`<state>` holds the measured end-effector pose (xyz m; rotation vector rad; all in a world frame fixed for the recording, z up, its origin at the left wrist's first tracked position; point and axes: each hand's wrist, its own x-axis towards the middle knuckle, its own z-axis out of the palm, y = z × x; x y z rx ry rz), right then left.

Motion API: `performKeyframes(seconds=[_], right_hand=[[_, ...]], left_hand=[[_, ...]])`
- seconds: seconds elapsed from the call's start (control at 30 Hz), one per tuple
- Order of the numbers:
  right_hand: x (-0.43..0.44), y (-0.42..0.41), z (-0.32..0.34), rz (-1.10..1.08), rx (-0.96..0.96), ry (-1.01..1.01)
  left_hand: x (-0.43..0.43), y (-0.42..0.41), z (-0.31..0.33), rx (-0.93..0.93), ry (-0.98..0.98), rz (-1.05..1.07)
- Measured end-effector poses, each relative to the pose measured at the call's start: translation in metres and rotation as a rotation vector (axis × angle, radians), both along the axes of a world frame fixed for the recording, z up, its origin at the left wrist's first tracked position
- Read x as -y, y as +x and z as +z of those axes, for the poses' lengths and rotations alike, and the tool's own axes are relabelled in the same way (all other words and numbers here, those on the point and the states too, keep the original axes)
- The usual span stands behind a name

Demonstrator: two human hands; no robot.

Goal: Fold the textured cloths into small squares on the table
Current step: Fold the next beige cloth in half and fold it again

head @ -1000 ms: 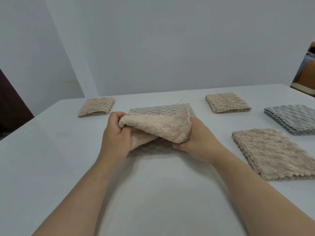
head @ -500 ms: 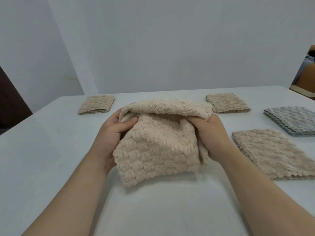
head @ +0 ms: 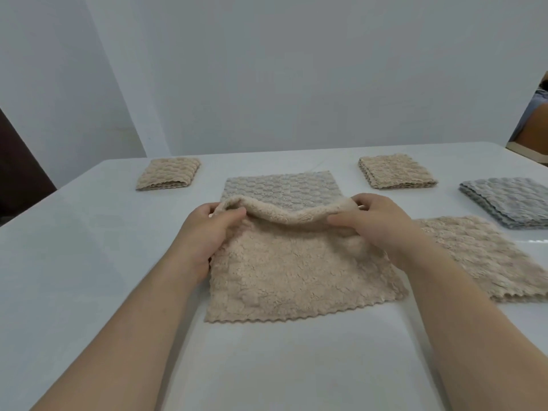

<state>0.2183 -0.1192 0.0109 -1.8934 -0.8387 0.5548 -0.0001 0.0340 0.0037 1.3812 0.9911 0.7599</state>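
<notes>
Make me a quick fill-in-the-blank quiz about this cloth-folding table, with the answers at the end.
1. The left hand and right hand grip the centre cloth, whose colour is ____.
2. Just beyond it lies a flat cloth coloured ____.
3. The folded grey cloth lies on the person's ____ side.
Answers: beige; grey; right.

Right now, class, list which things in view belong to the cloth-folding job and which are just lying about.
Job: beige cloth held by left hand and right hand; grey cloth beyond it; flat beige cloth; left folded square; right folded square; grey pile; table.
Lying about: person at right edge; dark panel at left.
</notes>
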Motion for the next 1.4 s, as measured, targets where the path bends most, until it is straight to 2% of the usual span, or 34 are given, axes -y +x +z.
performKeyframes(seconds=[0.17, 0.4, 0.5, 0.7, 0.9, 1.13, 1.4], right_hand=[[-0.003, -0.004, -0.003, -0.084, 0.073, 0.159], [-0.007, 0.001, -0.008, -0.168, 0.229, 0.210], [-0.009, 0.002, -0.011, -0.179, 0.265, 0.207], [-0.016, 0.000, -0.014, -0.169, 0.085, 0.276], [-0.016, -0.002, -0.019, -0.143, 0.108, 0.257], [-0.015, 0.002, -0.022, -0.188, 0.166, 0.323], [-0.014, 0.002, -0.021, -0.169, 0.294, 0.224]], left_hand=[[-0.006, -0.001, -0.002, -0.016, 0.081, 0.065], [-0.010, -0.003, -0.008, -0.161, 0.420, 0.200], [-0.007, -0.006, -0.006, -0.168, 0.530, 0.240], [-0.008, -0.010, -0.003, -0.220, 0.648, 0.321], [-0.010, -0.010, -0.003, -0.195, 0.648, 0.322], [-0.018, -0.009, -0.010, -0.050, 0.569, 0.255], [-0.020, -0.004, -0.011, -0.022, 0.508, 0.235]])
